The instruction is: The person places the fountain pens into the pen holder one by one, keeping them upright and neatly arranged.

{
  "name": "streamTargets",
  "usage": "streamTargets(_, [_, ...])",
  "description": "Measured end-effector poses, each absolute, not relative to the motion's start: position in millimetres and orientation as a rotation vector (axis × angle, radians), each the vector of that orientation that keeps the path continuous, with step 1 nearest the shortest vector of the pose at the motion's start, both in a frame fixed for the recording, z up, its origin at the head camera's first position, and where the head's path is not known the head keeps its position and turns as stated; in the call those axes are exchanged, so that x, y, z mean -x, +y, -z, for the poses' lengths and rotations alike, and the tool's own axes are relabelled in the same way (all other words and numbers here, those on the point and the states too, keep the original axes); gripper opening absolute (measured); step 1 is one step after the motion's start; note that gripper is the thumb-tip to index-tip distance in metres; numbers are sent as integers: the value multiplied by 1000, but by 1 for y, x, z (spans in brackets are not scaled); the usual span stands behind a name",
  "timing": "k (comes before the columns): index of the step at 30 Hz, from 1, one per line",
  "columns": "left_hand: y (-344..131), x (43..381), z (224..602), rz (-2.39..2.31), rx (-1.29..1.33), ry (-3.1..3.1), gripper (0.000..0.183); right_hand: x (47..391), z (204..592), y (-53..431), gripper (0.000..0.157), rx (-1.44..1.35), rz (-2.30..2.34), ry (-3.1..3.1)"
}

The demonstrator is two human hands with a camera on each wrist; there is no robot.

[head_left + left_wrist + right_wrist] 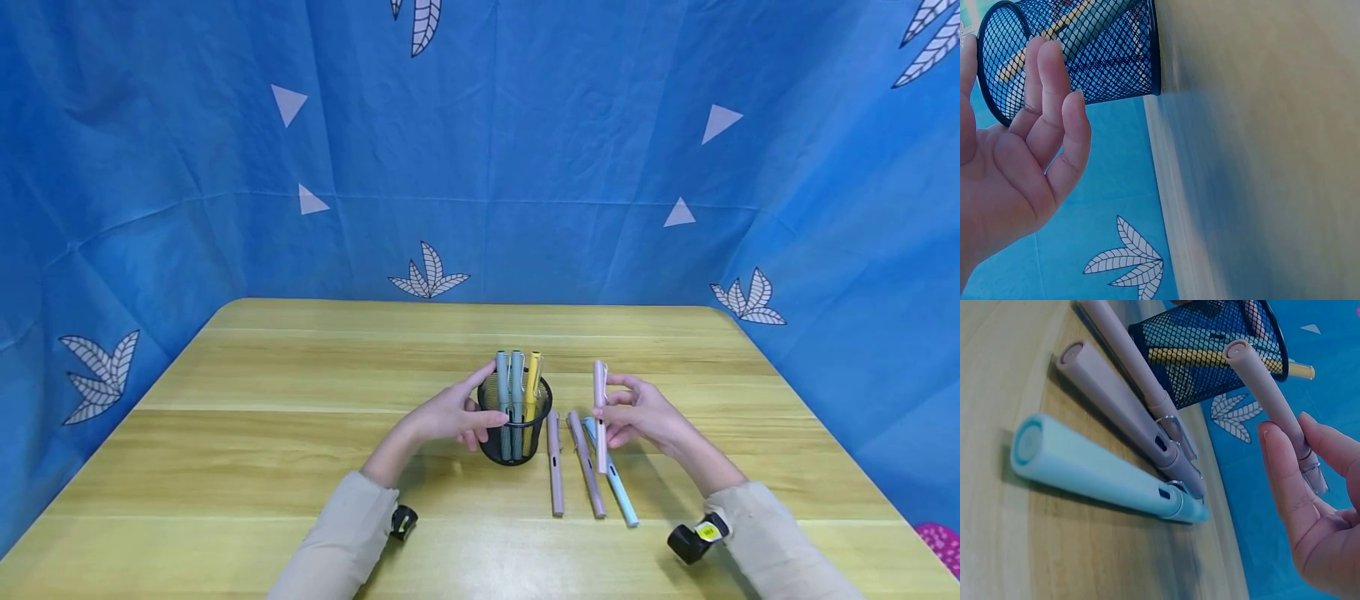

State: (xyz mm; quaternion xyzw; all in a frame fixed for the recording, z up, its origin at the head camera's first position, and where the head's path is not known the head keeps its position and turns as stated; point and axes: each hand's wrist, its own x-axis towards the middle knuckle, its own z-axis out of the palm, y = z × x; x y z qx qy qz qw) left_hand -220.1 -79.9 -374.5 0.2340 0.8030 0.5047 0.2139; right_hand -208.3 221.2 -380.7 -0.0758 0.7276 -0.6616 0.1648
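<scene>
The right hand [633,412] pinches one pink pen [602,446] between the thumb and the fingers. This pen is in the air, raised over the table [300,367], to the right of the cup [1194,387] in the head view. Its long axis runs nearly straight up and down in that view; the end with the clip points up, the plain end down. In the right wrist view the plain end is turned to the camera.

The left hand [450,414] has its thumb and forefinger spread around the rim of the cup and holds it there; how firmly it presses, one cannot tell.

The pens are seven in total. One is in the right hand. Three stand in the cup, clip ends up: two grey pens [517,375] and one yellow pen [533,375]. Three lie side by side on the table: two mauve pens [555,475] and one blue pen [618,492]. Their clip ends point away from the person; the left mauve one lies almost straight, the blue one is the most slanted.
</scene>
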Motion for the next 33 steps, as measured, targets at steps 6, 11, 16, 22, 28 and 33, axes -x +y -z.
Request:
streamTargets(6, [-80,220,374,-1407,-641,2226,85,207,376,216,64,207,1904,2052])
streamTargets(11, [-80,219,373,-1418,-638,2219,84,207,375,214,62,224,1936,2005])
streamTargets(16, [-81,219,374,-1416,-648,2216,85,207,374,213,59,233,1962,1964])
streamTargets(22, [-80,220,374,-1397,-651,2227,89,208,374,211,54,253,1981,1929])
streamTargets(28, [-78,219,372,-1403,-608,2229,86,208,375,211,51,269,1992,1911])
streamTargets(33, [-78,219,372,-1411,-606,2224,85,208,375,211,52,292,2007,1898])
